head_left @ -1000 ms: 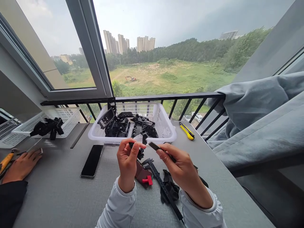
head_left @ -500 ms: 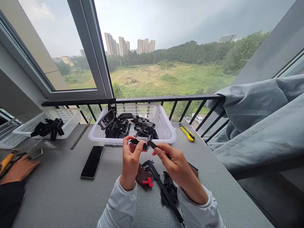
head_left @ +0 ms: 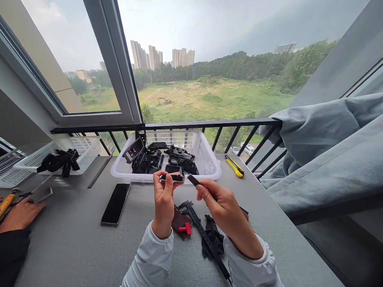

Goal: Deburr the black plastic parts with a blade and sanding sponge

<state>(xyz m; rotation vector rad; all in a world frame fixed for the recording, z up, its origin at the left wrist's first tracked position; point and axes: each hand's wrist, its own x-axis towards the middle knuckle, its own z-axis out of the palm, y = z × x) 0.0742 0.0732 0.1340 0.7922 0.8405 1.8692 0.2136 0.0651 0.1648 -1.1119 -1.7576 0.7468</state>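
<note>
Between the thumb and fingers of my left hand [head_left: 164, 199] is a small black part with a pale edge [head_left: 175, 177], held just in front of the white basket. My right hand [head_left: 220, 203] is closed around a flat dark strip, perhaps a file [head_left: 194, 180], its tip pointing up and left, a little apart from the black part. Under my hands on the table lie a black caliper [head_left: 203, 235], a red plastic piece [head_left: 186, 228] on a brown item [head_left: 179, 219], and a crumpled black cloth-like item [head_left: 213, 233].
A white basket [head_left: 216, 172] of black plastic parts stands by the railing. A yellow utility knife [head_left: 235, 166] lies right of it, a phone [head_left: 115, 204] to the left. At far left are another basket [head_left: 89, 161] and another person's hand [head_left: 24, 215] near a yellow-handled tool [head_left: 6, 203].
The flat strip has drawn back to the right, away from the black part. My left hand has turned the part so it sits more level.
</note>
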